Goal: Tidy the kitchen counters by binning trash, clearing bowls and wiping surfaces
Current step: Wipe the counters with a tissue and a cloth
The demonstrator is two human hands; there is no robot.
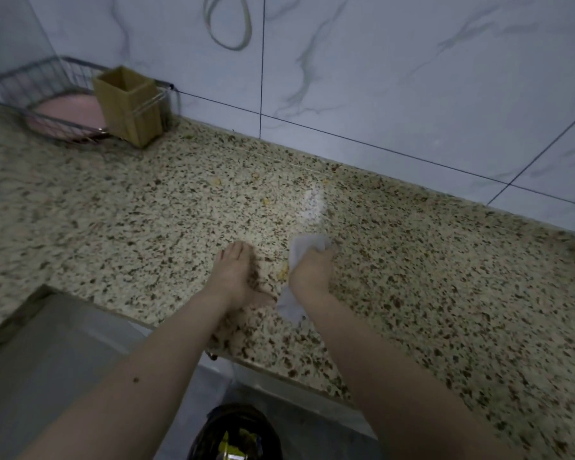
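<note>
right hand (311, 268) fists a white cloth (304, 247) on the counter (445, 277); left hand (236, 277) cupped open, empty.

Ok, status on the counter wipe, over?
Right hand gripping white cloth. Left hand open, cupped on speckled granite counter. Yellow crumbs between hands. Nothing blocking.

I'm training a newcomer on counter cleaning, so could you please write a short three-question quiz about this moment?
1. True or false: the right hand grips a wipe.
2. The left hand is: A) cupped on the counter, B) in the rack, C) holding the plate.
3. What lies between the hands?

Key: 1 true. 2 A. 3 yellowish crumbs.
</note>
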